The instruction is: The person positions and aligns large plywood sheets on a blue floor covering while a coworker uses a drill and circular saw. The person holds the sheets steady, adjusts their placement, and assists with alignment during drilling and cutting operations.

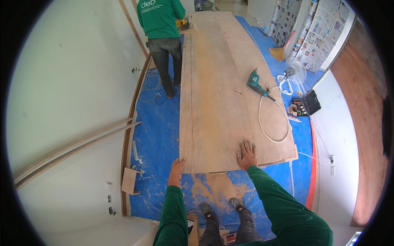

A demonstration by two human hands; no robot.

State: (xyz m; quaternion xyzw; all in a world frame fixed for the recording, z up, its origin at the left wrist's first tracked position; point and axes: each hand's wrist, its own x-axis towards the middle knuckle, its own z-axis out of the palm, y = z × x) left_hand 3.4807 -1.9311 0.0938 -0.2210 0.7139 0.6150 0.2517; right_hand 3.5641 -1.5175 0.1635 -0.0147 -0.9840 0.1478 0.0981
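The left hand (177,167) pinches the corner of the long, flat wooden board (227,119); the right hand (247,155) lies spread on it. Grainy sawdust (205,80) streaks its face.

The fisheye camera, head-worn by the person (283,203) before me, faces forward and downward: left hand (176,168) and right hand (247,156) at near range, plywood panel (221,94) receding lengthwise from it.

On my feed, a co-worker (161,22) beside the board (221,102)'s far left corner is cropped at the shoulders, a yellow tool (184,24) there too small to identify; beyond the near edge, the frame cuts off a cardboard box (193,233).
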